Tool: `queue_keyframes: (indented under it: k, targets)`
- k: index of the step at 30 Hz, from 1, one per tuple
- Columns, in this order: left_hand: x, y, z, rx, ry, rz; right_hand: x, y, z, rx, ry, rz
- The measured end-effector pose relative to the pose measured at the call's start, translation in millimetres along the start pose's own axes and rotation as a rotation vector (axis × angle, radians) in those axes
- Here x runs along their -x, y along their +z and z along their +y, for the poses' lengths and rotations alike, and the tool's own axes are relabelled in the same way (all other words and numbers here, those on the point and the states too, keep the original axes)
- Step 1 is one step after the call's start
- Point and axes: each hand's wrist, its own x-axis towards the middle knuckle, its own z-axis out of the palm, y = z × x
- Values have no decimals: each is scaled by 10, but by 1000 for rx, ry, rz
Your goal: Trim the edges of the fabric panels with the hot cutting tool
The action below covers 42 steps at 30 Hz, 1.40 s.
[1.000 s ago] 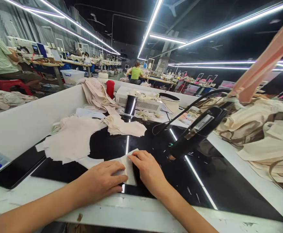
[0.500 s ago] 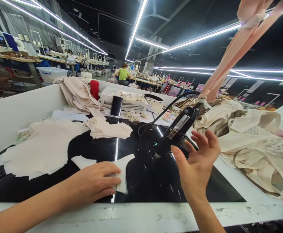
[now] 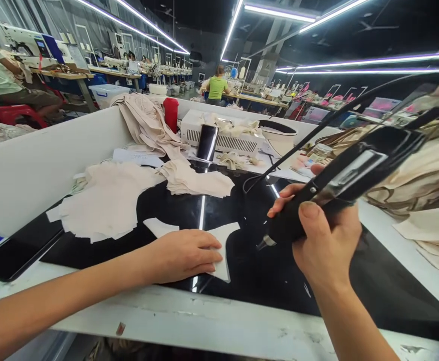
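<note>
My left hand (image 3: 184,255) lies flat over a white cut fabric piece (image 3: 223,248), fingers stretched out and pressing it on the glossy black board (image 3: 257,291). Part of the piece is hidden under the palm. My right hand (image 3: 328,240) is wrapped round a black corded hand tool (image 3: 349,175) with a short pointed metal tip, the thumb on top. That tip points down and left, to the right of the fabric piece; whether it touches the board I cannot tell. The tool's exact kind is not clear.
Cut fabric stacks (image 3: 104,200) lie on the board's left, with a smaller stack (image 3: 200,180) behind. A phone (image 3: 20,250) rests at the left edge. At the back stand a white vented box (image 3: 193,128), a black cylinder (image 3: 207,143) and a red container (image 3: 171,114). Beige fabric (image 3: 426,195) heaps on the right.
My right hand, open beside the hanging tool before, has closed round it and brought it nearer. The view has turned left. My left hand stays on the fabric piece.
</note>
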Motion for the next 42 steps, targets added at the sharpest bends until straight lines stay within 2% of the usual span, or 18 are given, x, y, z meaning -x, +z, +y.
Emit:
queue_keyframes:
  k: [5,10,17,20,28,35,42]
  targets:
    - [-57,-11,140,-10,46,27,283,146,-136,-102,-12,-59]
    - [-157,88,247,-94,129,-4,454,81,-222,-46,-1,-159]
    - [-221,179,285,-191,166,31,541,78,-267,-86,62,-121]
    - [-210,168,294,-124,137,26,575,118,-256,-64,31,-128]
    - [-175,167,287,182,-49,63,568,185,-188,-13,-41,-96]
    - [-159,164,273,194,-46,50,574,182,-153,-3,-50,-118]
    - [-181,162,244,109,-104,26,614,324,-176,-166,4,21]
